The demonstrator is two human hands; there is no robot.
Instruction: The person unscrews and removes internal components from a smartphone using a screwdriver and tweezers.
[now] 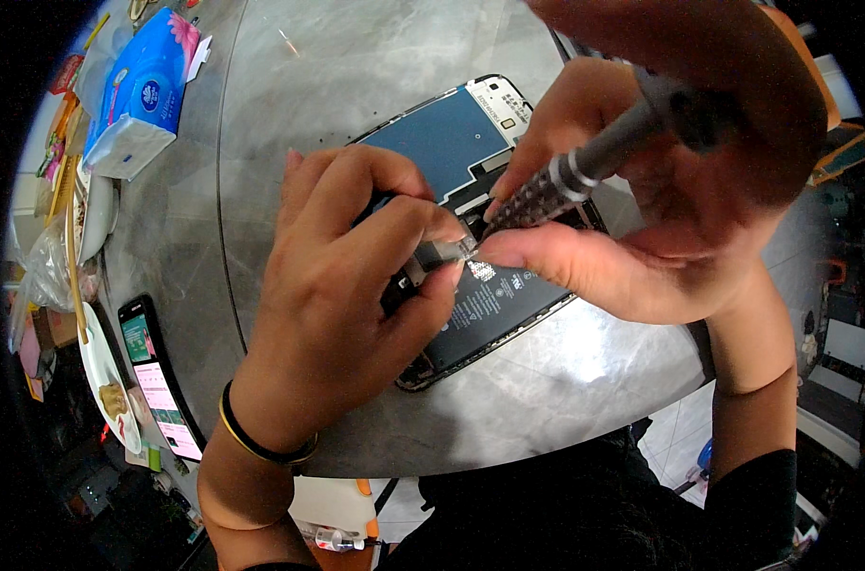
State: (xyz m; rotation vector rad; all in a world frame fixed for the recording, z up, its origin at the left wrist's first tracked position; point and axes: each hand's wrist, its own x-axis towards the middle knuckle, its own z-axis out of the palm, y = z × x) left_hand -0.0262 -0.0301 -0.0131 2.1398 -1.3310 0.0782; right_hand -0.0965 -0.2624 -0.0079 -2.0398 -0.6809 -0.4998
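An opened phone [490,314] lies on the grey table, its black battery and a blue inner panel [432,128] exposed. My left hand [347,276] rests over its middle, thumb and forefinger pinching a small metal piece [461,246]. My right hand [680,219] grips a grey-and-dark screwdriver [575,176] with a knurled shaft, angled down to that same spot, the thumb beside the piece. The screwdriver's tip is hidden among my fingers.
A blue tissue pack [142,86] sits at the upper left of the grey table [280,76]. Down the left side are a white plate [104,347] with chopsticks, a lit phone [157,390], a plastic bag [52,266] and several other items. The table's curved edge is near my body.
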